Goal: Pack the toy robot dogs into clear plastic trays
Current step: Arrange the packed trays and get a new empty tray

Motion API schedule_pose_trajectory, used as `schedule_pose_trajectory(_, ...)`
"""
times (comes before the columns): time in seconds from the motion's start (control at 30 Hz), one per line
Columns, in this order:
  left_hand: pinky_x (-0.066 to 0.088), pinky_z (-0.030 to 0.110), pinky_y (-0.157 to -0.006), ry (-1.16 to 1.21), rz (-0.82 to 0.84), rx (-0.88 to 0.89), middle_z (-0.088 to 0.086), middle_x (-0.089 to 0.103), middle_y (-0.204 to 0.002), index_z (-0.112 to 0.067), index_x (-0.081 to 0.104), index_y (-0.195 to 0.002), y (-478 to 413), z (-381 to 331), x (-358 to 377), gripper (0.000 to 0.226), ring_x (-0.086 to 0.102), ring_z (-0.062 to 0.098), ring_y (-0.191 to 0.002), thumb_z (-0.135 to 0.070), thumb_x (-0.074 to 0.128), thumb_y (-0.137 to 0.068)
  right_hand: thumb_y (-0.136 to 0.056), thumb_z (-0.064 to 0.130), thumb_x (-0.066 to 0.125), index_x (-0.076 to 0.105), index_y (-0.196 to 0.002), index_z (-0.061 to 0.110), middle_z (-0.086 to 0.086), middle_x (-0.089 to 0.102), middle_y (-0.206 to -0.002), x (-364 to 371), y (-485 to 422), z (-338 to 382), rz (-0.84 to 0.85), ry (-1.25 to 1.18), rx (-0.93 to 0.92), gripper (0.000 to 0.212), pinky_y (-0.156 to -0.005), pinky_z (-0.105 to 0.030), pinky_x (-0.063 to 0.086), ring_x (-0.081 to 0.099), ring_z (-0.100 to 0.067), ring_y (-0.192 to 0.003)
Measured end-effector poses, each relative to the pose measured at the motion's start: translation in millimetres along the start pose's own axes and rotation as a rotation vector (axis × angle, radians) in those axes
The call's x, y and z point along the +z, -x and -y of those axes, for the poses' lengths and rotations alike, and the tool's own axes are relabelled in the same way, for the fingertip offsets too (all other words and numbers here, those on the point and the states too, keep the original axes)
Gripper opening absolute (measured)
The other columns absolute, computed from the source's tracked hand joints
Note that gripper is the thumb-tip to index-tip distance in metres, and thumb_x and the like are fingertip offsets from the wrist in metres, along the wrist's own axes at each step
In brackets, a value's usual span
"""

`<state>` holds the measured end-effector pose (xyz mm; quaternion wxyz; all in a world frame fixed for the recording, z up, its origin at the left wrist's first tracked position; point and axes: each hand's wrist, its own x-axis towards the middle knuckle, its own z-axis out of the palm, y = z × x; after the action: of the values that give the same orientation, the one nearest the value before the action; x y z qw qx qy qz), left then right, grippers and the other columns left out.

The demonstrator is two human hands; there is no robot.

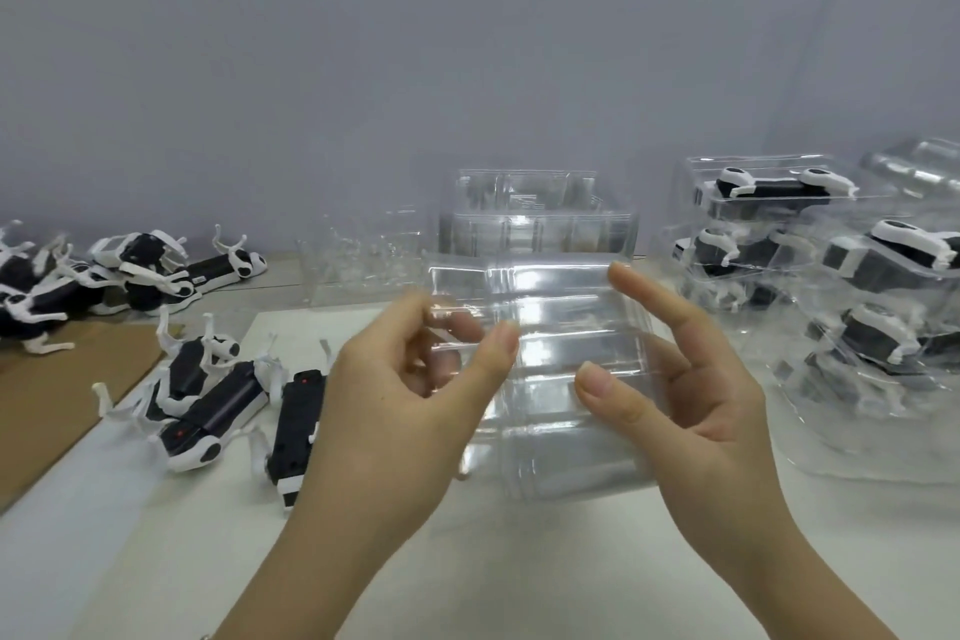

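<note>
Table [519,561]: white top, bearing all below. Cardboard [62,379]: brown sheet, flat at the left edge. Packed trays [831,286]: clear, piled at the right, each with a black-and-white dog inside; the pile leans unevenly. Empty stack [535,218]: clear trays nested at centre back, against the wall. Tray [550,431]: one empty clear tray, held up off the table at centre, between both hands; its moulded ribs run left to right, and nothing is in it yet. Left hand [405,411]: pinches the tray's left edge, thumb on the near face, fingers behind and visible through the plastic. Right hand [696,405]: grips the right edge, thumb pressed on the near face, index finger straight up by the top corner. Far dogs [140,270]: loose heap at back left, legs tangled. Near dogs [218,395]: three or so, lying on their sides just left of the left wrist (the closest one [298,426] lies with its long axis pointing away from the person). Judgement: the next dog lies left of the tray, so the left hand is the nearer; it would have to let go first, leaving the right to carry the tray.
</note>
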<state>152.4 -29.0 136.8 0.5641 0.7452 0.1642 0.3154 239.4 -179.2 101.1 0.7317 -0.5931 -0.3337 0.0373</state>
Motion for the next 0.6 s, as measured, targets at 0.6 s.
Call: schedule_pose_trajectory(0.6, 0.052, 0.023, -0.044, 0.359, 0.17, -0.005, 0.006, 0.073, -0.068, -0.026, 0.079, -0.072, -3, -7, -10, 0.019, 0.068, 0.023, -0.051, -0.032, 0.086, -0.055, -0.068, 0.049, 0.084, 0.063, -0.124, 0.04, -0.009, 0.073, -0.099, 10, -11, 13, 0.021, -0.132, -0.095, 0.06, -0.076, -0.038, 0.059, 0.071, -0.026, -0.091)
